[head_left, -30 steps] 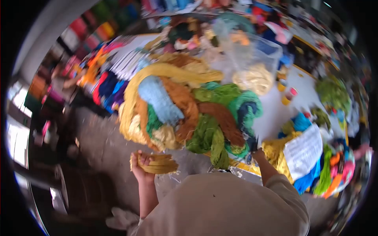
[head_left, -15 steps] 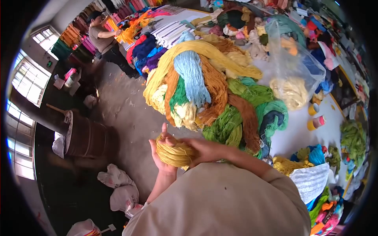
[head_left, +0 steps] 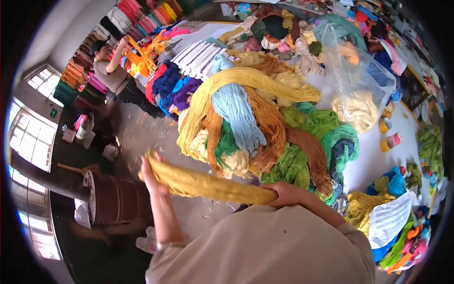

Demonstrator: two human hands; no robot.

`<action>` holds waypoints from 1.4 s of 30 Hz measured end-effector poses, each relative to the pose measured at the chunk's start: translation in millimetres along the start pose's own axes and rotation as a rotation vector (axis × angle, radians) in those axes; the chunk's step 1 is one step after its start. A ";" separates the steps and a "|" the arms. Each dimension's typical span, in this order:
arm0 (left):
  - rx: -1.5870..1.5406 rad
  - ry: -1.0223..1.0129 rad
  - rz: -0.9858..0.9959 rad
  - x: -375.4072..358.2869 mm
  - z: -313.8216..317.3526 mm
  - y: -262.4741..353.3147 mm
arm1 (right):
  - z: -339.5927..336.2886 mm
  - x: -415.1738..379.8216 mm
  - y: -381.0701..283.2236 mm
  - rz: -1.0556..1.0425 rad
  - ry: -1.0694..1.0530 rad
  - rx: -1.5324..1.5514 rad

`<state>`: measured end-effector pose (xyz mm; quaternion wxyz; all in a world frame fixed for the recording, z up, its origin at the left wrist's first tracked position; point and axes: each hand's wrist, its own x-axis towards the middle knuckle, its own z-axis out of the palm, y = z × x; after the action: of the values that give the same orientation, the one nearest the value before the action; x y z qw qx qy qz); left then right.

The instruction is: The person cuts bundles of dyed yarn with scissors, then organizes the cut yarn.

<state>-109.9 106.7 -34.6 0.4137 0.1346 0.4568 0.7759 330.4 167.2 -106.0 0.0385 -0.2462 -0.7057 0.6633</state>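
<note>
A golden-yellow yarn skein (head_left: 208,185) is stretched lengthwise between my two hands, close to my chest. Its left end loops over my left hand (head_left: 154,176), which is partly blurred and looks hooked inside the loop. My right hand (head_left: 285,194) is closed round the other end, its fingertips partly hidden. Just beyond the skein, a big heap of yarn hangs over the table edge. That heap includes a pale yellow hank (head_left: 265,80), a light blue hank (head_left: 236,111), brown strands (head_left: 309,156) and green yarn (head_left: 288,163).
On the white table (head_left: 362,163) are a clear plastic bag (head_left: 352,71), cream yarn (head_left: 357,111) and yarn cones (head_left: 391,141). A printed paper (head_left: 390,220) lies at right. Left stands a rusty drum (head_left: 118,196) with a pipe. Another person (head_left: 116,75) handles orange yarn at back left.
The skein, bundled up between my hands before, is now pulled out long. My left hand has moved left and up, my right hand to the right. The other person's arm has risen.
</note>
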 end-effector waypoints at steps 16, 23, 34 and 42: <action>0.602 -0.812 -0.054 318.6 371.6 -61.9 | 16.9 178.8 11.0 -0.077 0.668 0.113; 1.511 -0.923 1.196 251.8 257.0 -184.3 | 27.8 179.6 82.8 0.101 0.730 0.290; 1.284 -0.922 1.135 226.8 249.8 -185.2 | 38.3 155.2 72.3 0.139 0.559 0.520; 1.002 -1.044 0.854 101.1 100.8 -194.9 | 63.5 184.8 246.9 0.069 0.839 0.318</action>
<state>-12.4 291.1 -156.5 0.1339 0.8054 0.4072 0.4095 217.5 182.4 -399.6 0.3367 -0.5083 -0.5097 0.6071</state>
